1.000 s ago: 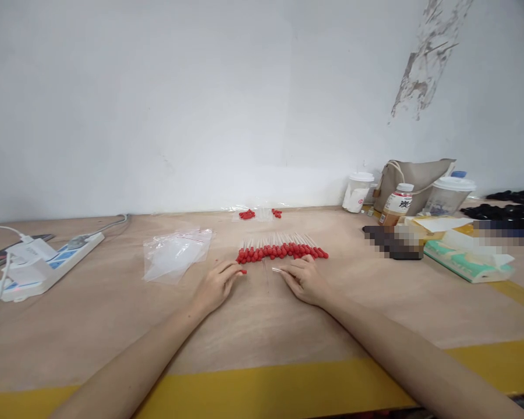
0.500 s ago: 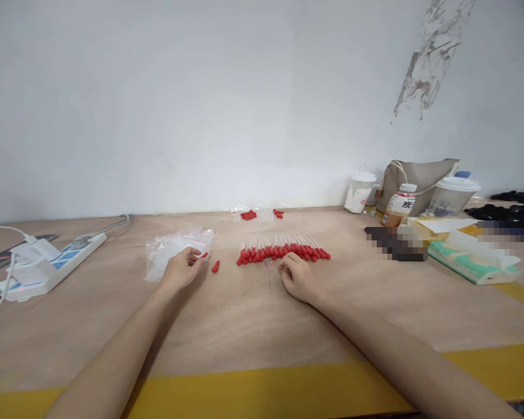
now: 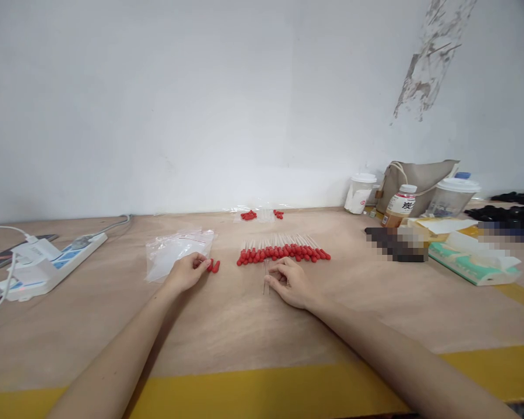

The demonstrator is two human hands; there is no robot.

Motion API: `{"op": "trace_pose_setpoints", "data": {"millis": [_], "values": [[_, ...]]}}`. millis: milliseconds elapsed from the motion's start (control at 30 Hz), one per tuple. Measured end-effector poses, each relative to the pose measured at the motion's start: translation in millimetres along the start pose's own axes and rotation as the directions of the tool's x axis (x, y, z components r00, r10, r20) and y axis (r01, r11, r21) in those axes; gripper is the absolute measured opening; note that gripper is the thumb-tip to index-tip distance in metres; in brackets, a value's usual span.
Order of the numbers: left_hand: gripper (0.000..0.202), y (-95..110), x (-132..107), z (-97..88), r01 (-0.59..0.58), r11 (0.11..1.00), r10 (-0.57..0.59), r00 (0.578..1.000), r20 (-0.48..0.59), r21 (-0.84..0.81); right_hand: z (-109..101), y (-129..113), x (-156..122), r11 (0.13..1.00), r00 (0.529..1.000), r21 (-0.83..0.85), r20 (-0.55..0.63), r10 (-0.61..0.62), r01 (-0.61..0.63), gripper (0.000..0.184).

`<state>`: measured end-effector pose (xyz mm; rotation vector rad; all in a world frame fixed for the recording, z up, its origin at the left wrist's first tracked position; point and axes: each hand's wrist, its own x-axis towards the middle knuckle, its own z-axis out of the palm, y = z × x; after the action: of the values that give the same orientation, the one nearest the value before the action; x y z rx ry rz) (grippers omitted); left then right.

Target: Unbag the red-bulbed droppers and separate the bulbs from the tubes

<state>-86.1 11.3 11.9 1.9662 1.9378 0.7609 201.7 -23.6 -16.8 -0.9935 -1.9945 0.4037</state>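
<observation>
Red-tipped droppers (image 3: 283,251) lie in a long, apparently completed row on the surface (image 3: 253,331), with two red pieces (image 3: 216,266) apart at the left hand (image 3: 187,273), which pinches one, while thin clear tubes (image 3: 266,267) by the right hand (image 3: 291,284), whose grip cannot be told, appear not yet capped.

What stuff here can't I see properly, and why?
All in the head view:
Thin clear pieces: too fine to count, partly covered by the right-hand grip.
Left-hand grip: turned so its palm is hidden; how it holds the red tip is unclear.
Dark object on the right: partly masked by blocky blur.
Black items: cut off by the right edge.
Dark flat device: partly behind the white plugs.
</observation>
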Motion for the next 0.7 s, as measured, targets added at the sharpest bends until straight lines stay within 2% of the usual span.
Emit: {"op": "trace_pose_setpoints", "data": {"millis": [333, 433, 500, 567, 633, 700], "values": [[0.03, -0.5, 0.1, -0.3, 0.022, 1.0, -0.021, 0.999, -0.032, 0.022, -2.0, 8.7, 1.5, 0.998, 0.999, -0.042, -0.041, 0.035, -0.037, 0.013], [0.028, 2.4, -2.1, -1.2, 0.017, 0.998, -0.011, 0.997, -0.079, 0.067, -3.8, 10.3, 0.5, 0.998, 0.998, -0.04, -0.044, 0.048, -0.05, 0.012], [0.026, 8.3, -4.3, -0.4, -0.03, 0.993, 0.047, 0.989, -0.137, 0.118, -5.5, 7.7, -0.9, 0.997, 1.0, -0.072, -0.028, 0.005, -0.007, 0.015], [0.025, 17.0, -5.7, 2.9, -0.14, 0.977, 0.167, 0.971, -0.174, 0.16, -6.5, 2.8, -2.7, 0.984, 0.991, -0.129, 0.048, -0.121, 0.127, 0.026], [0.029, 26.4, -4.9, 8.9, -0.29, 0.938, 0.321, 0.933, -0.162, 0.188, -6.1, -2.2, -4.4, 0.944, 0.952, -0.166, 0.167, -0.258, 0.285, 0.035], [0.036, 34.5, -1.3, 16.3, -0.413, 0.886, 0.441, 0.891, -0.109, 0.209, -4.9, -5.3, -5.7, 0.915, 0.914, -0.179, 0.261, -0.31, 0.362, 0.038]]}}
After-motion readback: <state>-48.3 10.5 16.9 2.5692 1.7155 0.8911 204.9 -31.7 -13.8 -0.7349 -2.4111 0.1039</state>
